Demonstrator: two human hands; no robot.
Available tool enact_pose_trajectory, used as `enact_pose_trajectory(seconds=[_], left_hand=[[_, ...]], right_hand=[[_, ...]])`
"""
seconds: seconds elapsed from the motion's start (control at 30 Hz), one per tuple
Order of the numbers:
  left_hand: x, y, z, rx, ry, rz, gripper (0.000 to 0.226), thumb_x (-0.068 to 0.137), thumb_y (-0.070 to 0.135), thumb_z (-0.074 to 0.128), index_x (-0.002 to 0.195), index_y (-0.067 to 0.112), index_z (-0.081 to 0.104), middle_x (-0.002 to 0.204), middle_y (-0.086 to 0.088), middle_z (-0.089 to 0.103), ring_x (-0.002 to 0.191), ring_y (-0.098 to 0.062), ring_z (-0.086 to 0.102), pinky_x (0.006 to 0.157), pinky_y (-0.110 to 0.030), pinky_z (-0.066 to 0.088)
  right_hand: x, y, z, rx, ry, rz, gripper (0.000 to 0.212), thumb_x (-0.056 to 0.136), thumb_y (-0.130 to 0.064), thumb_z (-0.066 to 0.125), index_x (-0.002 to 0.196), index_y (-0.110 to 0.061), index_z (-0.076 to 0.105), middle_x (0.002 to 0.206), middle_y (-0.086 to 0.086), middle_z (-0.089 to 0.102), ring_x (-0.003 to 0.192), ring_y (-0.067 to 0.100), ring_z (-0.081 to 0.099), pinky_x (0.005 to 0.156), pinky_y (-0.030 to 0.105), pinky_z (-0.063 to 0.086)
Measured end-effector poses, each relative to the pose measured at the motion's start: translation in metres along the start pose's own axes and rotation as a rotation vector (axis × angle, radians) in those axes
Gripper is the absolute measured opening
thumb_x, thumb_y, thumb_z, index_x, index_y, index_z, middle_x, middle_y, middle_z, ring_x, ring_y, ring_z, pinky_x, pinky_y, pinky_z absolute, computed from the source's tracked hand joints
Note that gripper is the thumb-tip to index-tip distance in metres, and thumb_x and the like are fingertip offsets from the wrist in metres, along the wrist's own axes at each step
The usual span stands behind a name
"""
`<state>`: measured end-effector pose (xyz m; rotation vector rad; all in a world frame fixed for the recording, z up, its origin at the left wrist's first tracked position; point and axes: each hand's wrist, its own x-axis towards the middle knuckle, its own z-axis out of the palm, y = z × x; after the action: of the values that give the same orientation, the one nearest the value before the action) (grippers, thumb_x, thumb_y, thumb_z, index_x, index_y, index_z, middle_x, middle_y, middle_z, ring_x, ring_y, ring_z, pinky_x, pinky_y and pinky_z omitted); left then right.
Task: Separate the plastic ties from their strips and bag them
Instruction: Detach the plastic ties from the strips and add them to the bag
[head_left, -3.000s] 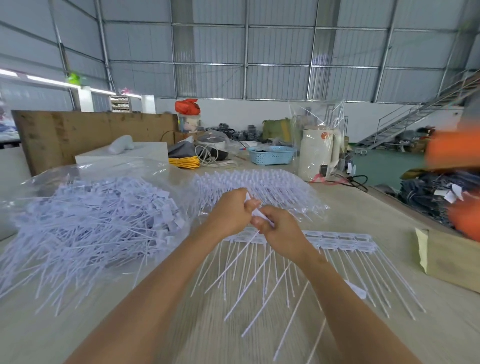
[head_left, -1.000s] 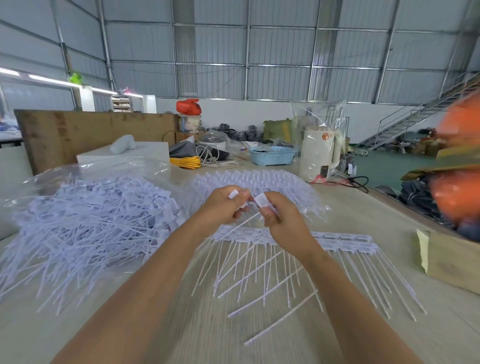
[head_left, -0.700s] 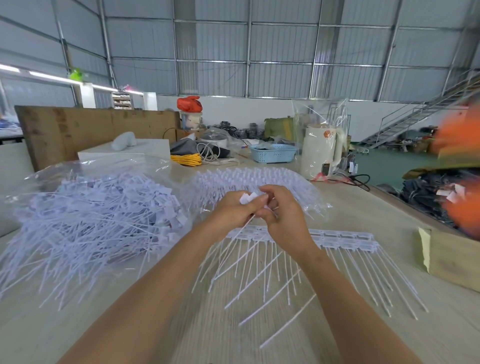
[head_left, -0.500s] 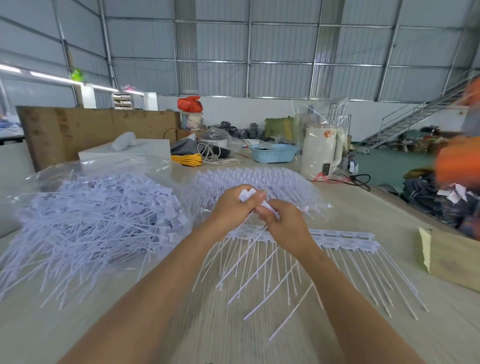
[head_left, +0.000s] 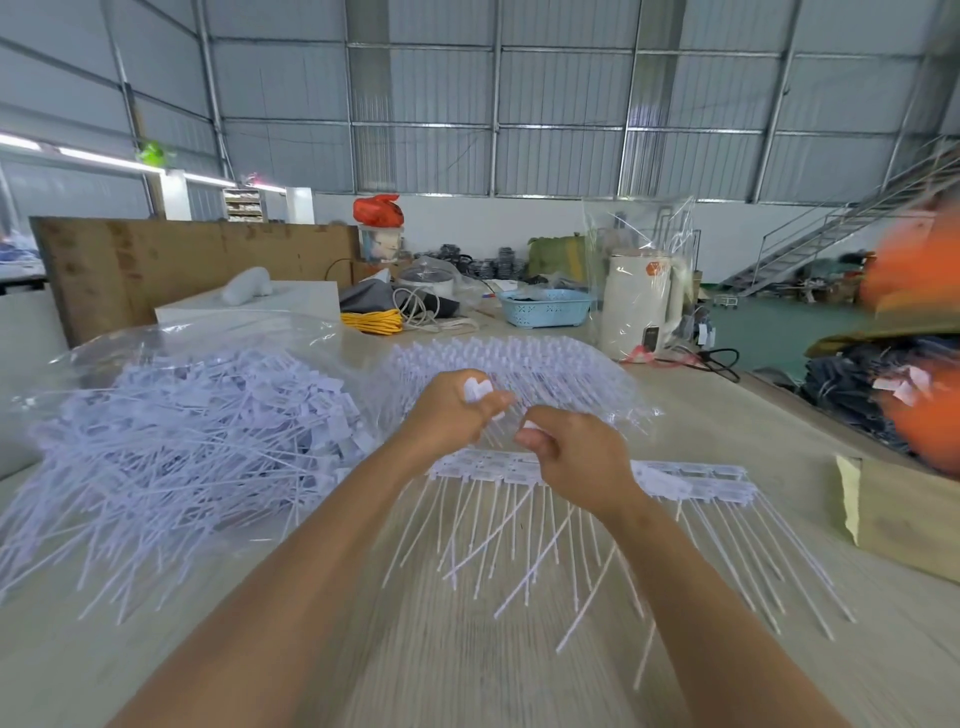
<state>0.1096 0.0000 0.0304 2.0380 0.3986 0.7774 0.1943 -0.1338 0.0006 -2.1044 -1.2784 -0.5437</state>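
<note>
Wide pale tabletop in a metal-walled shed. Largest thing on it: a clear bag toward the left edge, mouth facing the near side, heaped with loose ties far too many to count, their tails spilling out onto the wood. Behind the hands, toward the far edge, a second mound of strips with ties attached, under clear film; number of strips in it cannot be told. Near the middle, one flat layer of strips lies crosswise, roughly two deep as far as can be seen, tails fanned toward the near edge, some dozens, not countable through blur. Left hand curled round a small bundle of freed ties, two white heads showing above the fist. Right hand pinches a single tie at its head, just above the strip, close to the left hand but not touching it. Judgement: well into the job. The bagged heap is the done share; the flat strips and the whole far mound remain, so perhaps half or less is finished. Also present: one blue basket, one white kettle, one yellow cord coil, one cardboard box at the right edge.
</note>
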Motion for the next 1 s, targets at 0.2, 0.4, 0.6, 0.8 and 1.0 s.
enact_pose_trajectory(seconds=[0.2,0.4,0.6,0.8,1.0], left_hand=[[-0.004,0.0,0.003,-0.334,-0.021,-0.09,0.015,0.095,0.022,0.056,0.087,0.014,0.066,0.068,-0.005,0.058,0.045,-0.009,0.046,0.042,-0.017,0.035],[-0.013,0.006,0.012,-0.42,-0.356,-0.178,0.055,0.073,0.067,0.054,0.079,0.013,0.064,0.065,-0.003,0.053,0.053,-0.011,0.046,0.043,-0.019,0.032],[-0.013,0.005,0.019,-0.382,-0.211,-0.169,0.029,0.089,0.037,0.062,0.084,0.009,0.063,0.057,-0.001,0.048,0.047,-0.009,0.041,0.039,-0.014,0.028],[-0.009,0.006,0.012,-0.462,-0.076,-0.123,0.016,0.091,0.029,0.062,0.087,0.015,0.069,0.072,-0.01,0.054,0.05,-0.012,0.039,0.042,-0.017,0.026],[-0.01,0.007,0.012,-0.416,-0.016,-0.095,0.018,0.09,0.027,0.063,0.075,0.023,0.071,0.064,-0.002,0.061,0.047,-0.008,0.047,0.041,-0.015,0.032]], right_hand=[[0.004,-0.004,0.0,0.369,0.074,-0.02,0.017,0.088,-0.012,0.061,0.105,-0.01,0.063,0.091,0.0,0.049,0.084,0.02,0.052,0.073,0.031,0.041],[0.003,-0.012,0.0,0.361,0.185,-0.093,0.02,0.087,-0.009,0.063,0.105,-0.002,0.066,0.095,0.007,0.043,0.084,0.021,0.053,0.07,0.032,0.045],[0.002,-0.013,0.004,0.46,0.249,-0.063,0.042,0.075,-0.005,0.075,0.113,-0.003,0.059,0.099,0.003,0.048,0.087,0.001,0.051,0.079,0.005,0.038],[0.003,-0.007,0.008,0.404,0.219,0.081,0.039,0.081,-0.035,0.07,0.111,-0.013,0.059,0.101,-0.003,0.053,0.09,0.01,0.052,0.075,0.022,0.039],[0.006,-0.002,0.009,0.498,0.057,0.14,0.013,0.092,-0.03,0.055,0.086,-0.02,0.06,0.076,-0.007,0.058,0.069,0.01,0.053,0.063,0.018,0.04]])
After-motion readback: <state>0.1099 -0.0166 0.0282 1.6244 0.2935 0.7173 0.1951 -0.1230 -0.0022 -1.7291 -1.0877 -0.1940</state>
